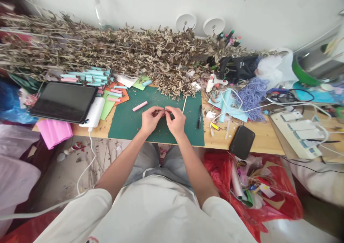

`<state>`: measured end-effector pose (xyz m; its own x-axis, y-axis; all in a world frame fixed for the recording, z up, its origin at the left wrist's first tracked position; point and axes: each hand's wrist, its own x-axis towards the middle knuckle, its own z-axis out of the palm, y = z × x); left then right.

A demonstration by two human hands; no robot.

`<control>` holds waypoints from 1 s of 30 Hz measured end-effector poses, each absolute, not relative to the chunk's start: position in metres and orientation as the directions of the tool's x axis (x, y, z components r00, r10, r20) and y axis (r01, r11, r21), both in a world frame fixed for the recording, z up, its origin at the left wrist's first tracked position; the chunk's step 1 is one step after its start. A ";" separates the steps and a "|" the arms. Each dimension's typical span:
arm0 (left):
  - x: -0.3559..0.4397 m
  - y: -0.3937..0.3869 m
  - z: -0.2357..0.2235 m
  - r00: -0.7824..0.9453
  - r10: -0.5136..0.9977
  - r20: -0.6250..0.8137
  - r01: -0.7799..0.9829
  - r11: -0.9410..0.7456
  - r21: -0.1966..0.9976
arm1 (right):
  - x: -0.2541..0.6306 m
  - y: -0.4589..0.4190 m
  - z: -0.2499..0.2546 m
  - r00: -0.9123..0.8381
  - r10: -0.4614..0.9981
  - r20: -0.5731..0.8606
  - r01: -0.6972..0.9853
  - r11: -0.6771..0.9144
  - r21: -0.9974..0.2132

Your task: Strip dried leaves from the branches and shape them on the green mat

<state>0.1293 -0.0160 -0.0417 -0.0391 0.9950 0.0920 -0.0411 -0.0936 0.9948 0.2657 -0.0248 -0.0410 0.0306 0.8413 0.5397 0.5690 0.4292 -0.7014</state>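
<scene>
Left hand (150,122), right hand (176,122): fingers pinched together on small dark bit (162,112) over green mat (126,123); pink roll (140,106) lying at ten o'clock.

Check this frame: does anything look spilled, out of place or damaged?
Yes, mild mess: loose brown crumbs are scattered over the dark green rectangular mat and pale wooden table, and a crumpled red-and-white wrapper lies on the pale floor, looking dropped rather than placed. Nothing looks clearly damaged.
</scene>
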 end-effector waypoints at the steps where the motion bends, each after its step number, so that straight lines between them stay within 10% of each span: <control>1: 0.129 -0.016 -0.042 -0.039 0.994 0.101 -0.043 -0.103 0.994 | 0.266 -0.025 -0.041 0.028 0.837 0.547 0.558 0.440 -0.703; 30: 0.130 -0.016 -0.042 -0.035 0.993 0.110 0.167 -0.102 0.981 | 0.264 -0.025 -0.047 -0.034 0.829 0.558 0.637 0.448 -0.627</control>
